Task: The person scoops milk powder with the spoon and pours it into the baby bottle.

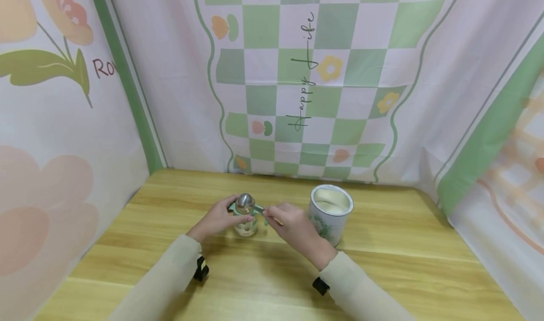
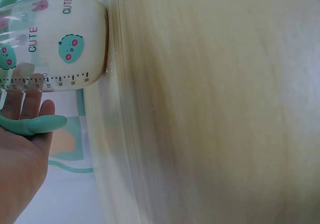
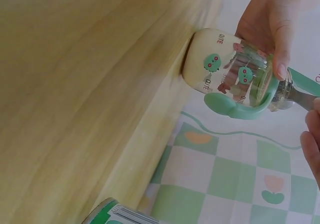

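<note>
A clear baby bottle [image 1: 246, 229] with green handles [image 3: 235, 109] stands upright on the table, pale powder in its lower part. My left hand [image 1: 216, 218] holds it near the neck, thumb in front and fingers on the far side. Printed figures and a scale mark its wall [image 2: 70, 49]. My right hand [image 1: 294, 225] pinches the handle of a metal spoon [image 3: 303, 100] at the bottle's mouth. In the head view a shiny silver dome, seemingly the upturned spoon bowl, covers the opening. Just right of my right hand stands an open can [image 1: 335, 223] holding pale powder.
The wooden table [image 1: 255, 283] ends at a hanging cloth [image 1: 297, 99] with green and white checks. Another printed cloth [image 1: 63, 146] hangs on the left. A little spilled powder lies at the bottle's base in the left wrist view.
</note>
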Demonstrator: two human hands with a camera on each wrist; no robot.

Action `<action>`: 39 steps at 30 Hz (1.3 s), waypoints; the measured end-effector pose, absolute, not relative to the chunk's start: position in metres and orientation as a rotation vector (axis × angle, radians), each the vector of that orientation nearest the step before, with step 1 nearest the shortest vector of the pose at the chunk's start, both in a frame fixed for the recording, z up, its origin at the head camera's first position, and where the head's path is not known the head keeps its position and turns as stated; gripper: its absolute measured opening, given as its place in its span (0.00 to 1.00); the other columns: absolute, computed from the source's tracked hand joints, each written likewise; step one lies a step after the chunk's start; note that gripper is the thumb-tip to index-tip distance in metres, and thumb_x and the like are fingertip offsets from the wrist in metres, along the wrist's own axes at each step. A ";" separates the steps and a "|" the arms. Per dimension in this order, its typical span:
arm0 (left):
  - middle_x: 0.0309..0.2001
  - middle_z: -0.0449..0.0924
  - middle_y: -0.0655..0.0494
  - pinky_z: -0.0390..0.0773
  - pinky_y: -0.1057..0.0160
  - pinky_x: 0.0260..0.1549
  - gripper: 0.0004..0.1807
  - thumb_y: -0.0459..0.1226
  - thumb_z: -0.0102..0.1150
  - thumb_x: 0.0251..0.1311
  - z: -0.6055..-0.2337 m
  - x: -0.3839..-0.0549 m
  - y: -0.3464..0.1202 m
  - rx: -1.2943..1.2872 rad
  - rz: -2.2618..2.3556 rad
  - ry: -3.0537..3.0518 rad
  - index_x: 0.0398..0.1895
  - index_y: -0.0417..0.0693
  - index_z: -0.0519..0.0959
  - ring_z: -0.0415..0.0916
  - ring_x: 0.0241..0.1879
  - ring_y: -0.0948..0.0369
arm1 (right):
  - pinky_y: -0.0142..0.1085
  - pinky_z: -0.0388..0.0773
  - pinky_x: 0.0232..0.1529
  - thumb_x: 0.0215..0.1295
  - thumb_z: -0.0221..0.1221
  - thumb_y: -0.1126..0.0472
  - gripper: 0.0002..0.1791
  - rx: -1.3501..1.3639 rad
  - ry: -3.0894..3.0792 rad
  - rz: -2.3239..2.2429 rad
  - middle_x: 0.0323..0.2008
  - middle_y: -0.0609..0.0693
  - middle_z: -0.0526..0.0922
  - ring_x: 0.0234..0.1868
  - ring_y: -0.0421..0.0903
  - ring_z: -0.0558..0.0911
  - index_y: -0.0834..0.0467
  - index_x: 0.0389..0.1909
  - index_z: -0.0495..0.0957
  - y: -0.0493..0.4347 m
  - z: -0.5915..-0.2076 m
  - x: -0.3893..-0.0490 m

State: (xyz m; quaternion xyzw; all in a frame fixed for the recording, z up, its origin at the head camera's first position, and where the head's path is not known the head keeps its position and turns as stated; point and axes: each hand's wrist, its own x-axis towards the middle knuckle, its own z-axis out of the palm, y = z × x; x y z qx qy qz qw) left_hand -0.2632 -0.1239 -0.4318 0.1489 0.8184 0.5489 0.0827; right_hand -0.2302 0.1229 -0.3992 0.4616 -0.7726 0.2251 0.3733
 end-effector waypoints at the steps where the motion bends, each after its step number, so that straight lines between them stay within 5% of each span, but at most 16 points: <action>1: 0.59 0.78 0.58 0.68 0.39 0.61 0.44 0.57 0.76 0.50 -0.432 -0.263 -0.124 0.446 1.642 2.443 0.71 0.61 0.69 0.74 0.59 0.53 | 0.26 0.81 0.30 0.51 0.74 0.71 0.14 1.186 -1.977 0.576 0.30 0.47 0.87 0.29 0.42 0.84 0.57 0.34 0.79 0.123 -0.400 -0.230; 7: 0.58 0.79 0.57 0.70 0.40 0.60 0.45 0.57 0.76 0.49 -0.432 -0.264 -0.124 0.455 1.643 2.444 0.72 0.60 0.69 0.75 0.57 0.54 | 0.26 0.80 0.29 0.60 0.70 0.67 0.09 1.196 -1.945 0.596 0.30 0.48 0.87 0.28 0.42 0.83 0.57 0.36 0.78 0.125 -0.401 -0.231; 17: 0.58 0.78 0.58 0.69 0.40 0.61 0.44 0.55 0.75 0.52 -0.430 -0.262 -0.124 0.470 1.652 2.421 0.73 0.59 0.67 0.74 0.58 0.54 | 0.28 0.82 0.34 0.56 0.71 0.72 0.11 1.136 -1.998 0.676 0.33 0.49 0.87 0.33 0.42 0.85 0.58 0.37 0.81 0.123 -0.395 -0.228; 27: 0.65 0.73 0.53 0.65 0.36 0.62 0.51 0.59 0.76 0.47 -0.430 -0.261 -0.123 0.402 1.612 2.484 0.75 0.56 0.65 0.69 0.64 0.48 | 0.31 0.83 0.33 0.66 0.67 0.65 0.03 0.891 -2.124 1.223 0.31 0.45 0.87 0.31 0.38 0.85 0.56 0.34 0.82 0.123 -0.386 -0.230; 39: 0.61 0.76 0.52 0.69 0.39 0.60 0.48 0.57 0.76 0.49 -0.428 -0.260 -0.123 0.391 1.625 2.458 0.74 0.57 0.67 0.73 0.59 0.51 | 0.40 0.85 0.40 0.68 0.65 0.61 0.10 0.516 -2.192 1.890 0.37 0.60 0.86 0.37 0.56 0.87 0.63 0.42 0.79 0.126 -0.367 -0.228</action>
